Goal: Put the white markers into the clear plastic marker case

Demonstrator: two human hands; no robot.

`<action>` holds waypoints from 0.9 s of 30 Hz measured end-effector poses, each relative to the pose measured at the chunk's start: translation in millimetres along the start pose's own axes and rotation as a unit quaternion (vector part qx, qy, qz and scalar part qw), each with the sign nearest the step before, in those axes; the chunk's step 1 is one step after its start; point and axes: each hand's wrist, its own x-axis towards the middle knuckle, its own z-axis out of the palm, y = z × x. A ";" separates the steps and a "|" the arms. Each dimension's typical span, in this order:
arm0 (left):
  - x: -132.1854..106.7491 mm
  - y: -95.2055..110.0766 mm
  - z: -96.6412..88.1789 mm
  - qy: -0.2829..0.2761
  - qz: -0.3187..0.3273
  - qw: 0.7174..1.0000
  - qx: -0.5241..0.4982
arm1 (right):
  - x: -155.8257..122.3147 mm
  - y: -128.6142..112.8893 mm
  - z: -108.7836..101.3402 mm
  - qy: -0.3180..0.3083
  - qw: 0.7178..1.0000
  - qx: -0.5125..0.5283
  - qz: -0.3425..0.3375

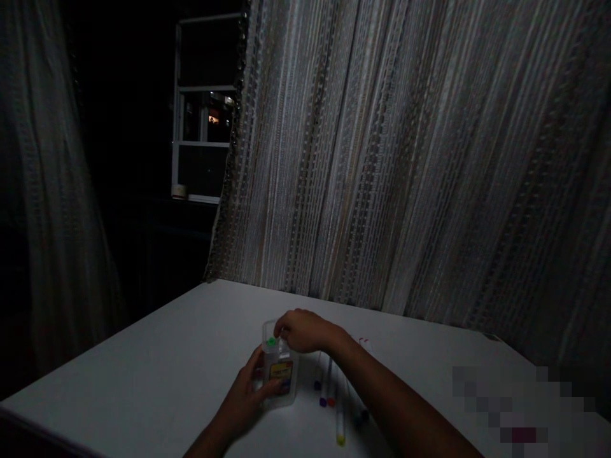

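Note:
A clear plastic marker case [287,399] with a yellow and dark label stands upright on the white table [157,362]. My left hand [244,393] grips it from the left side, the thumb across its front near the label. A green-ended marker [272,341] shows inside, near the top. Over the case's open top, my right hand [305,331] has its fingers bent together at the rim; what they pinch, if anything, is hidden. Partly under my right forearm lie several loose markers, among them a yellow-ended one [340,420] and a purple-ended one [323,397].
A pale striped curtain [382,159] hangs behind the table's far edge. At the left are another curtain [52,191] and a white-framed window [176,114] in the dark. A blurred, pixelated patch [520,407] covers the right side. The room is dim.

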 end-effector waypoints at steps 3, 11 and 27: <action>0.1 -0.9 -0.3 0.011 0.004 1.000 -0.004 | -1.6 -3.6 -1.7 0.019 0.999 -0.027 0.007; -1.3 3.7 0.1 -0.008 0.000 1.000 0.003 | -6.7 0.1 -3.1 -0.007 0.999 0.032 -0.013; 0.1 -2.5 -3.6 0.002 -0.008 0.999 0.035 | 10.5 17.8 23.2 -0.104 0.965 0.232 -0.069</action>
